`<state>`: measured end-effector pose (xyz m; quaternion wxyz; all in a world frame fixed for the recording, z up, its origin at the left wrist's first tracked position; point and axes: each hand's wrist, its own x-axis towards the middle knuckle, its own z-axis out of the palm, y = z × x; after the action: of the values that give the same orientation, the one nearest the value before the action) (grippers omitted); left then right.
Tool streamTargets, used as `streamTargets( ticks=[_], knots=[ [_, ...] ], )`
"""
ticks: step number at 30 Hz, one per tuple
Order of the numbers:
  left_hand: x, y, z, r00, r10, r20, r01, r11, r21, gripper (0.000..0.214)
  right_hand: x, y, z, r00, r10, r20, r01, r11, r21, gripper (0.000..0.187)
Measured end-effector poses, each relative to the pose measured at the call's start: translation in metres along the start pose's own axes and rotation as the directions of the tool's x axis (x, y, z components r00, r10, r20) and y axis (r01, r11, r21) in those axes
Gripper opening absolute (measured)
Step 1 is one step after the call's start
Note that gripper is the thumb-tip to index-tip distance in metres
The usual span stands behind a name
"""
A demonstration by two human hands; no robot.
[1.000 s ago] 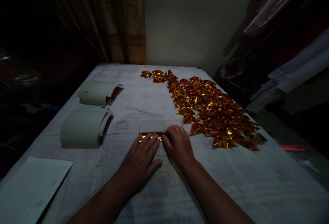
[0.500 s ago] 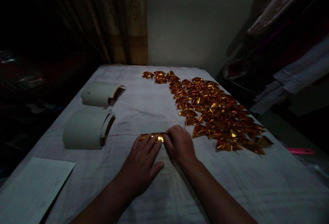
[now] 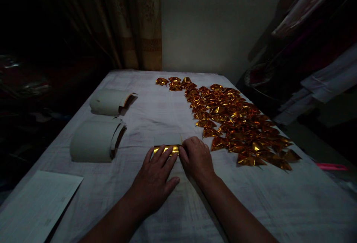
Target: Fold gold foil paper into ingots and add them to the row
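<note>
A small sheet of gold foil paper (image 3: 166,143) lies on the white cloth in front of me, its pale back folded over so that a gold strip shows along the near edge. My left hand (image 3: 155,178) lies flat on it, fingers stretched out and pressing the gold strip. At the sheet's right end, my right hand (image 3: 196,158) has its fingers curled down and pressed on the fold. To the right lies a spread of several folded gold foil pieces (image 3: 234,120).
Two curled stacks of pale paper (image 3: 96,140) (image 3: 110,101) lie at the left of the cloth-covered table (image 3: 279,202). A flat white sheet (image 3: 36,205) sits at the near left corner. A curtain and wall stand behind; hanging clothes and a pink object (image 3: 331,166) are at right.
Both hands stay on the sheet, with the fingers shifting only slightly along the fold. The view has drifted a little.
</note>
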<state>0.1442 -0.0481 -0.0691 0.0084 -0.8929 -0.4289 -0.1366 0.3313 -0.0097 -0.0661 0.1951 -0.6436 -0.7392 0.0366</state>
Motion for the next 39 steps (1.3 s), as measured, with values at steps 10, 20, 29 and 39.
streamTargets(
  ticks=[10,20,29,39],
  knots=[
    [0.0,0.0,0.001,1.0,0.004,-0.016,-0.004,1.0,-0.001,0.055,-0.015,0.01,0.0,0.952,-0.108,-0.287,0.181,0.953,0.242,0.026],
    [0.0,-0.001,0.003,0.999,0.024,-0.037,-0.023,0.999,0.035,0.06,-0.035,-0.006,-0.005,0.96,-0.23,0.159,0.227,0.973,0.034,0.047],
    [-0.015,-0.011,-0.001,0.999,-0.037,-0.031,0.04,0.992,0.116,0.061,-0.042,-0.002,-0.012,0.964,-0.169,0.205,0.179,0.983,-0.033,0.054],
    [-0.009,-0.01,-0.008,0.995,-0.078,0.064,0.071,0.992,0.101,0.062,-0.028,-0.019,-0.015,0.89,-0.344,0.299,0.336,0.938,0.08,0.058]
  ],
)
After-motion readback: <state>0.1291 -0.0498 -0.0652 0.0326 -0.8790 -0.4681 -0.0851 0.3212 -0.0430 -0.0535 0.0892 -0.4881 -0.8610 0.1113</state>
